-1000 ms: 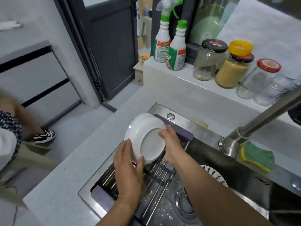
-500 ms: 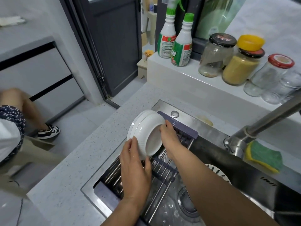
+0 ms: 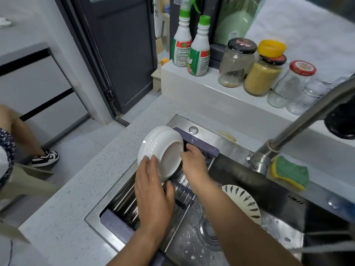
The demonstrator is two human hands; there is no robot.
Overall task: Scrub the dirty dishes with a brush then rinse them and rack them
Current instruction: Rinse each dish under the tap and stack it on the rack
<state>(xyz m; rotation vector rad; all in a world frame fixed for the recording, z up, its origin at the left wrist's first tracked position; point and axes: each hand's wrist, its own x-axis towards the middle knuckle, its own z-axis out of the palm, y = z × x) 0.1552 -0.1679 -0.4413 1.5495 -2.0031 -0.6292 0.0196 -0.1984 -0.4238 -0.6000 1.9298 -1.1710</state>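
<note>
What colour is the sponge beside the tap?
The sponge is green on top with a yellow layer underneath, as the head view shows.

A pale speckled surface holds a steel sink, with a rack spanning it. A green-and-yellow sponge lies beside the tap base. The raised ledge behind carries two green-capped bottles and a row of glass jars.
</note>
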